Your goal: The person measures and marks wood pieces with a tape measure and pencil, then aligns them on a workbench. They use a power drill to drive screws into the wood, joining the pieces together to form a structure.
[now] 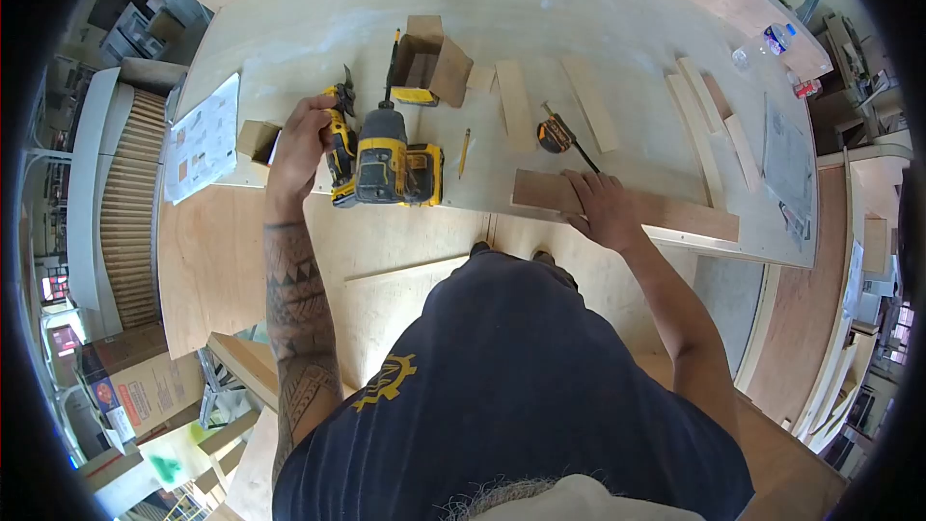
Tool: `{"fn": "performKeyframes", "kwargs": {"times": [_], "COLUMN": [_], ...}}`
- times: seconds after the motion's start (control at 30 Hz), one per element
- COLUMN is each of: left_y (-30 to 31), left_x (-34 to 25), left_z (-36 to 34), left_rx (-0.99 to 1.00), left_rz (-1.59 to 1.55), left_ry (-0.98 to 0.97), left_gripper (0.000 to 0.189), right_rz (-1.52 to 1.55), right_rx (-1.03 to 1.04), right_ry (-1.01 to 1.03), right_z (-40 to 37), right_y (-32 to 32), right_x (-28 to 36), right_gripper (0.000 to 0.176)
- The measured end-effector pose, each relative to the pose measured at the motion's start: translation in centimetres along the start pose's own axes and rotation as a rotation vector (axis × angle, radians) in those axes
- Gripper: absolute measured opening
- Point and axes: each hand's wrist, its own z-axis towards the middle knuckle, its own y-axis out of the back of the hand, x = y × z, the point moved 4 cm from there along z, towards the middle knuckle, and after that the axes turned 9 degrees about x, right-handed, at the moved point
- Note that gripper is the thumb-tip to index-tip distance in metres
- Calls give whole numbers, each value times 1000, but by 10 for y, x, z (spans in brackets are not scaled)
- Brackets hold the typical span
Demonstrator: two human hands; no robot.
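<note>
Left hand (307, 135): fingers bent and closed about the body of a slim yellow-and-black power tool (340, 147), at the left part of the bench's near edge; fingertips partly hidden.

Right hand (608, 210): fingers somewhat spread over a flat wooden board (694, 217), thumb toward its near edge; whether they grip or merely rest, cannot tell. Board lies along the near edge of the bench, right of centre.

Yellow-and-black driver (382, 159), one: just right of the slim tool, long bit directed to the far side.

Pencil (465, 154), one: right of the driver, lying with its length near to far.

Tape measure (555, 134), one, black and orange: beyond the board, near the right hand.

Open cardboard box (449, 72), one: beyond the driver. Smaller open box (258, 138), one: left of the left hand.

Pale wood strips (590, 104), several: one group beyond the tape measure, another farther right.

Printed sheet (203, 140), one: at left, overhanging the near edge.

Plastic bottle (776, 39), blue cap, and red can (806, 89): far right.

Bench (318, 24), one, pale top: beneath the tools and wood.
</note>
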Motion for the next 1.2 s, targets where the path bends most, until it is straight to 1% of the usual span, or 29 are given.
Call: {"fn": "performKeyframes", "kwargs": {"times": [0.07, 0.1, 0.17, 0.2, 0.23, 0.3, 0.37, 0.4, 0.43, 0.47, 0.5, 0.67, 0.77, 0.9, 0.97, 1.07, 1.13, 1.17, 1.2], "left_y": [-15, -9, -28, -36, -41, -41, -44, -47, -46, -48, -53, -59, -59, -64, -65, -64, -64, -64, -65], "left_x": [-8, -29, -56, -66, -76, -90, -86, -87, -89, -88, -89, -95, -96, -99, -102, -101, -100, -100, -97], "left_z": [28, 32, 55, 67, 78, 101, 131, 139, 145, 150, 151, 149, 149, 150, 150, 152, 153, 153, 153], "left_rx": [95, 93, 22, 24, 2, -16, 97, 141, 149, 187, 226, 253, 226, 221, 218, 223, 229, 224, 218], "left_rz": [-231, -207, -170, -168, -99, -24, 63, 43, 47, 78, 109, 177, 209, 226, 227, 218, 285, 283, 274], "left_ry": [-79, -89, -132, -145, -154, -172, -165, -164, -176, -148, -117, -62, -30, -10, 6, 54, 94, 93, 110], "left_gripper": [28, 28, 26, 26, 27, 28, 27, 24, 24, 24, 24, 24, 25, 26, 26, 28, 31, 31, 26], "right_rz": [-36, -25, -35, -41, -42, -44, -27, -28, -28, -25, -25, -55, -43, -45, -37, -10, -15, -15, -17], "right_rx": [29, 7, -21, -32, -39, -57, -48, -58, -101, -140, -145, -153, -126, -147, -125, -108, -104, -99, -99], "right_ry": [-17, -14, 7, 5, 7, 4, -3, -11, 8, 25, 12, 8, 7, 19, -13, -9, -4, -6, 0], "right_z": [-1, 2, 0, -1, -1, -3, -3, -2, -2, -4, -5, -5, -5, -5, -5, -5, -5, -4, -4], "right_y": [-1, 0, -1, 0, 1, 2, 1, 0, 1, 1, 1, 0, -1, 1, 1, 4, 2, 1, 0], "right_x": [-5, 7, 4, 2, 4, 5, 5, 5, 4, 4, 3, 4, 4, 6, 5, 5, 3, 3, 3], "right_gripper": [76, 76, 74, 74, 74, 74, 73, 73, 73, 73, 73, 71, 70, 70, 71, 71, 71, 72, 72]}}
